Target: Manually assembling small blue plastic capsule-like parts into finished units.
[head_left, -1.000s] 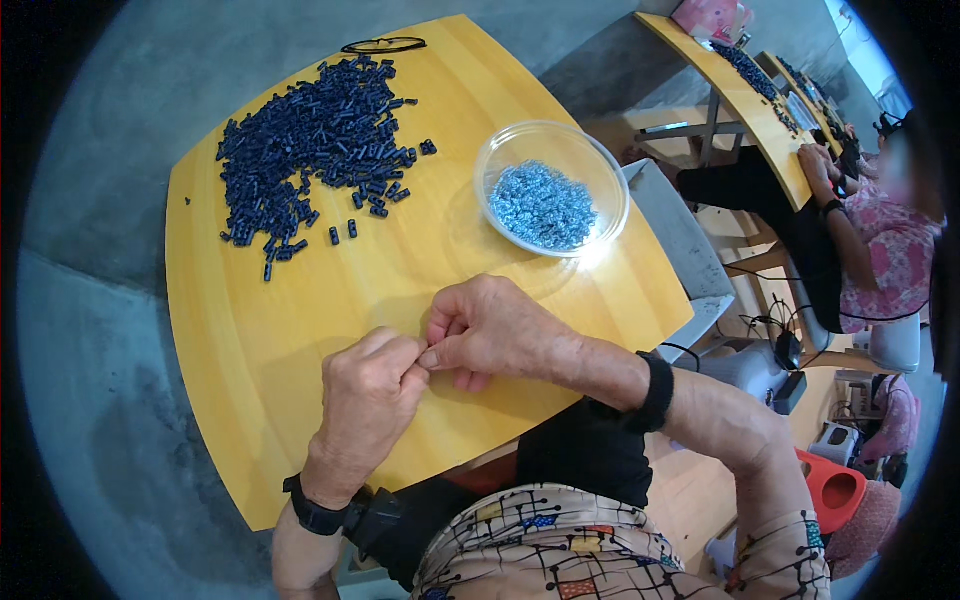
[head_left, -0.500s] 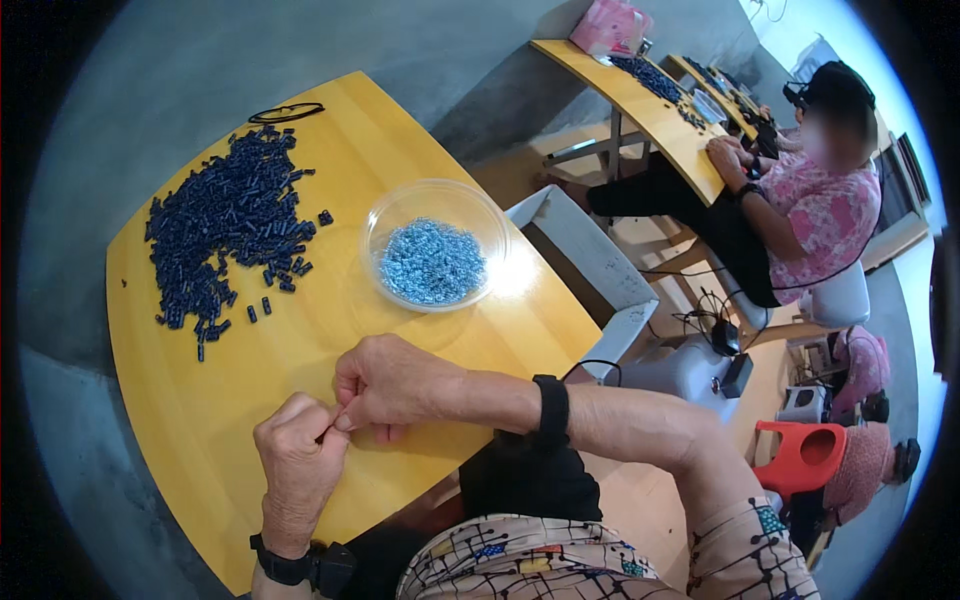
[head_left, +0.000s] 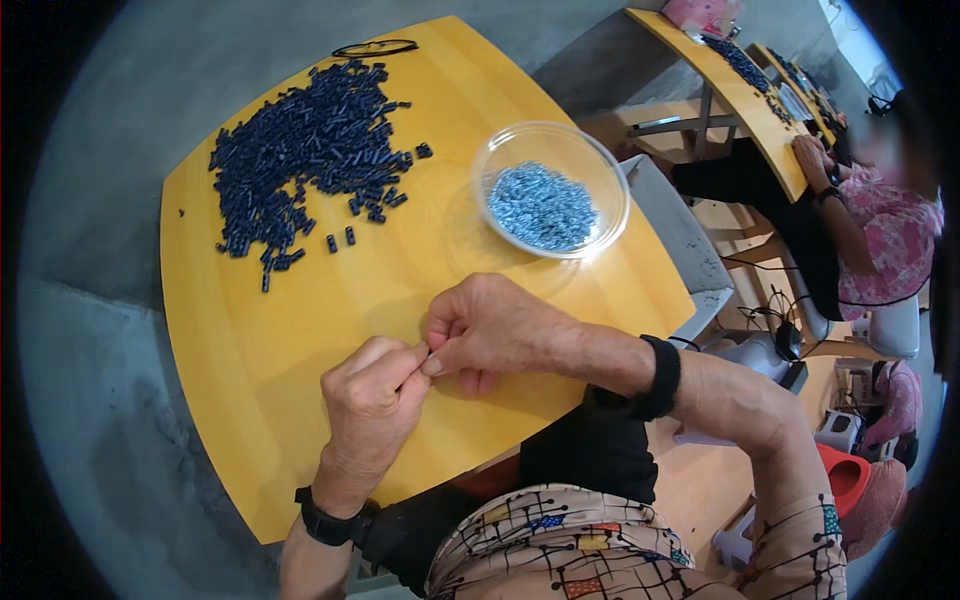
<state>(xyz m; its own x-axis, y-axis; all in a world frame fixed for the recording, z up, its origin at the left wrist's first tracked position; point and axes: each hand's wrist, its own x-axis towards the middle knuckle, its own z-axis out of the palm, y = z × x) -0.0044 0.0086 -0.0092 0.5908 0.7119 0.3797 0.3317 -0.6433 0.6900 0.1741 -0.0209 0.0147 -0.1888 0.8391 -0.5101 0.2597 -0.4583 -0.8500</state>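
Note:
Over the near part of the yellow table [head_left: 300, 400], my left hand [head_left: 372, 400] and my right hand [head_left: 505, 325] meet with pinched fingertips. A sliver of something dark shows where they touch; the fingers hide most of it, so I cannot make out what it is. Beyond my left hand spreads a heap of small dark-blue cylindrical pieces [head_left: 310, 140], with a few lying loose at its near edge. Beyond my right hand stands a clear round plastic bowl [head_left: 621, 190], partly filled with tiny shiny silvery-blue pieces [head_left: 540, 205].
A thin black thing like eyeglasses [head_left: 375, 48] lies at the table's far edge. Right of the table stands a grey bin [head_left: 665, 205]. Farther right a person in a pink patterned shirt [head_left: 890, 235] sits at another yellow table [head_left: 740, 95]; cables [head_left: 775, 315] hang near a stool.
The whole view has shifted, so the table and my hands appear farther right and higher. My fingertips stay pinched together, and the heap and bowl look the same.

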